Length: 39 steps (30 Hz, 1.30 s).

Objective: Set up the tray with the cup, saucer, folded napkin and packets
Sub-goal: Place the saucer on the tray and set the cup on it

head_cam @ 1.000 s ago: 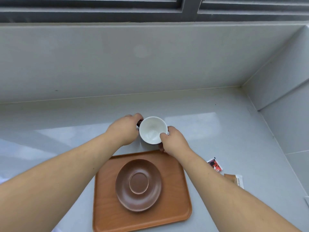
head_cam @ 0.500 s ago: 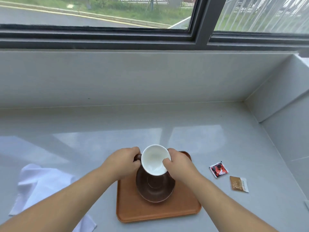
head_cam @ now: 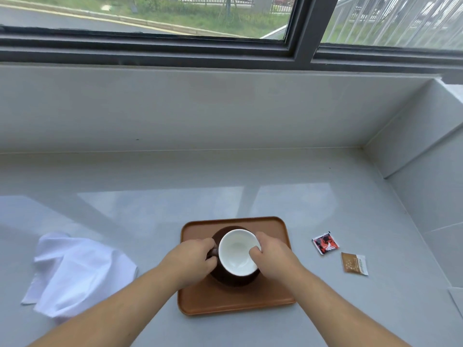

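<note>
A brown cup with a white inside sits over the dark brown saucer, which lies on the orange-brown tray. My left hand grips the cup's handle on its left side. My right hand holds the cup's right rim with thumb and fingers. A crumpled white napkin lies unfolded on the counter left of the tray. Two packets lie to the right of the tray: a red-and-black packet and a brown packet.
The grey counter ends at a low wall behind and a stepped wall on the right. A dark window frame runs above the back wall.
Both hands have carried the cup from the counter behind the tray to over the saucer. The view has tilted up, and the napkin and window have come into sight.
</note>
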Each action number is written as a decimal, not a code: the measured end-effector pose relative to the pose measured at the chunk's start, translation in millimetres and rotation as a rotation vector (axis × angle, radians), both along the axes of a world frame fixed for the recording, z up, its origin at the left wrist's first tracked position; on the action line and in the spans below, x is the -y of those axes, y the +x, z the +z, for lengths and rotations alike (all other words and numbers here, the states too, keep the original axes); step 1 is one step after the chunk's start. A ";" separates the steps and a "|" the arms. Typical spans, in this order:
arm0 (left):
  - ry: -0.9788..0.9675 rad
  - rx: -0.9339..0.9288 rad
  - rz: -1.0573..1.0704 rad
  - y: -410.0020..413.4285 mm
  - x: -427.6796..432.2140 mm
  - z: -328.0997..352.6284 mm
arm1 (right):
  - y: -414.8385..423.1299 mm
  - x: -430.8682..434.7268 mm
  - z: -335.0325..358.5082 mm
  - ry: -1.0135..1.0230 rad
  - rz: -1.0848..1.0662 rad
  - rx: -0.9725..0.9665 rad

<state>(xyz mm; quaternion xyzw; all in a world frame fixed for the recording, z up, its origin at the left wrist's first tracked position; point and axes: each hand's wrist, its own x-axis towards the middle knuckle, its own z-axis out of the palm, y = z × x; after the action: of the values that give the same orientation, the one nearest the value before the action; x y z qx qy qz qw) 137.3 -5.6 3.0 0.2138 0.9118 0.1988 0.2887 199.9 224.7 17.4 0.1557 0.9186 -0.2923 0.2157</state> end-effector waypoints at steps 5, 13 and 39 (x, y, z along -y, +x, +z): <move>-0.007 -0.006 0.019 1.1 -0.5 -1.1 | -1.2 0.1 -1.4 -0.008 0.005 0.003; -0.014 -0.005 0.027 1.6 1.5 -1.3 | -4.3 1.4 -3.3 -0.013 0.018 0.002; -0.163 -0.094 0.150 7.0 108.5 45.5 | -46.3 134.1 36.6 0.032 0.387 -0.460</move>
<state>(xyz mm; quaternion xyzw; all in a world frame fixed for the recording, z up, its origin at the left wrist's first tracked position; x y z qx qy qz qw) 144.2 -114.1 48.5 0.1299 0.9509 0.1346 0.2464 153.7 90.6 54.0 -0.0891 0.9604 -0.2589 0.0513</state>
